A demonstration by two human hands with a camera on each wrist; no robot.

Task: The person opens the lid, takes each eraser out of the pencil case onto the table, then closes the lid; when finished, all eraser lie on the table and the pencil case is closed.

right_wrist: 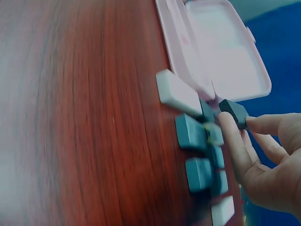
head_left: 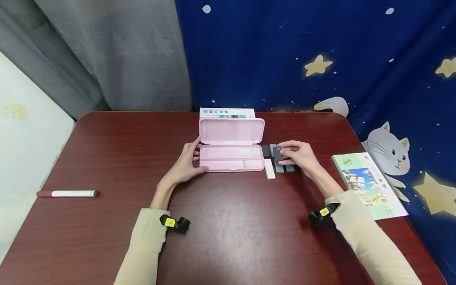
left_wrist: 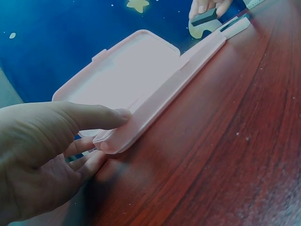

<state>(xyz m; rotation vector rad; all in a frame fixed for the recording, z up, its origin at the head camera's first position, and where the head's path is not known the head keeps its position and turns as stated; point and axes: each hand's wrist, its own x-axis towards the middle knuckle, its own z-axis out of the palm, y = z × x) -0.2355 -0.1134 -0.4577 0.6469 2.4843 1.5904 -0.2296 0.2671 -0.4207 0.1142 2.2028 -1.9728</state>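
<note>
An open pink pencil case (head_left: 231, 152) lies on the table, its lid tilted up at the back. My left hand (head_left: 183, 164) holds the case by its left end, thumb on the front wall and fingers around the side. Just past the case's right end, my right hand (head_left: 301, 156) pinches a dark eraser (right_wrist: 235, 113) between thumb and fingers, raised over a group of other erasers. Among these are a white eraser (head_left: 269, 169) beside the case's front right corner and several grey-blue ones, such as this eraser (right_wrist: 190, 132). The inside of the case shows only bare pink compartments.
Behind the raised lid stands a white-covered book (head_left: 228, 112). A green-edged book (head_left: 370, 186) lies at the table's right edge, near the right sleeve. On the far left is a white marker (head_left: 71, 193) with a brown end. Curtains hang behind the brown table (head_left: 228, 229).
</note>
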